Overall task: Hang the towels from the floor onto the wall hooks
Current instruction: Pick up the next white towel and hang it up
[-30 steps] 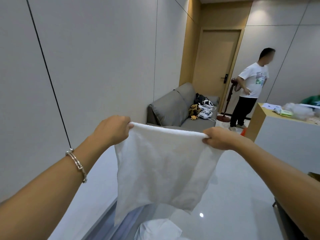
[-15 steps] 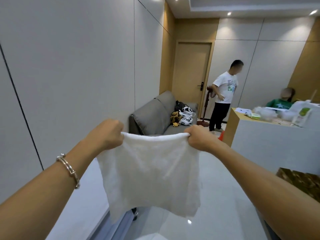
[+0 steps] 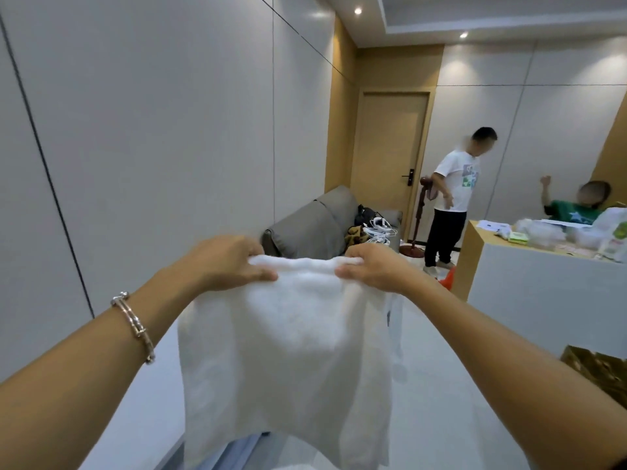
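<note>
— How far is the task being carried?
— One white towel (image 3: 285, 351) is being held up off the floor, in mid-air beside the wall (image 3: 152, 130). Its top edge is being pinched under the curled fingers of the left hand (image 3: 230, 262) and the right hand (image 3: 369, 269).
— Is a hook being reached?
— No hook is being shown, so the hanging is judged not yet done.

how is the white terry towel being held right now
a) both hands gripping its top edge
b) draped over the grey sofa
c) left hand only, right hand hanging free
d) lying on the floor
a: the left hand and the right hand each grip the top edge of the white terry towel, which hangs down between them in the air.
</note>
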A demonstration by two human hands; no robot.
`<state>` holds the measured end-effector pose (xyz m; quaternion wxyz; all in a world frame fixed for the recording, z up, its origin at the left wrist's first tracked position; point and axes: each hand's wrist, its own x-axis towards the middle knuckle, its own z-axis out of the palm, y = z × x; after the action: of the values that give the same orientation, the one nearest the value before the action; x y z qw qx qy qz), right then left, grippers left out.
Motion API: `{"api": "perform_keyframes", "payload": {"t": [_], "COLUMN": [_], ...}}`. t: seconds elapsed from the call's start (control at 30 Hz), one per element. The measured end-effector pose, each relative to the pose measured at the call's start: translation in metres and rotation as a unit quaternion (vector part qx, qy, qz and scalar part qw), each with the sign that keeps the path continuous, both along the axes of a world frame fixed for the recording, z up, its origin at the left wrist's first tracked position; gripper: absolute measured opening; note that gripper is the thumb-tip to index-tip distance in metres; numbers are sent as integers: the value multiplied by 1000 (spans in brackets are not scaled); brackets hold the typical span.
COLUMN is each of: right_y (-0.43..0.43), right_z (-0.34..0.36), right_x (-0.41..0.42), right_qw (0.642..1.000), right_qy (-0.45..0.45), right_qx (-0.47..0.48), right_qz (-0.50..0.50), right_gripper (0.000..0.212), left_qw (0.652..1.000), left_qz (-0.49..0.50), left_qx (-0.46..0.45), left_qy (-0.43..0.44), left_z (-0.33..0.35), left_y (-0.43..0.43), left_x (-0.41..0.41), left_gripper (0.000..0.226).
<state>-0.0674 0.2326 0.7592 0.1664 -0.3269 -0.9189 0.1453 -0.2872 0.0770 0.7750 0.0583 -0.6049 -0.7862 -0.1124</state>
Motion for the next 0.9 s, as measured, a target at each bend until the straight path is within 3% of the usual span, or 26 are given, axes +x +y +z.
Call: {"api": "perform_keyframes", "payload": {"t": [0.17, 0.37, 0.5, 0.6, 0.9], "right_y": [4, -10, -28, -49, -108], "right_z": [4, -18, -36, -43, -53], "right_x": [6, 8, 4, -1, -18], "right_qw": [997, 983, 970, 961, 947], "right_qy": [-16, 10, -38, -86, -58], "right_qx": [15, -54, -61, -4, 1], "right_qz": [68, 176, 234, 264, 317], "right_gripper": [28, 7, 25, 19, 21], "left_qw": [1000, 997, 989, 982, 964], "left_qz": [22, 73, 146, 179, 254], "left_qx": [15, -2, -11, -41, -65], "left_qy": [9, -10, -29, -35, -34], "left_z": [0, -16, -34, -39, -27], "left_y": [-14, -44, -78, -104, -175], "left_x": [28, 59, 75, 89, 123], "left_gripper": [20, 29, 30, 29, 42]}}
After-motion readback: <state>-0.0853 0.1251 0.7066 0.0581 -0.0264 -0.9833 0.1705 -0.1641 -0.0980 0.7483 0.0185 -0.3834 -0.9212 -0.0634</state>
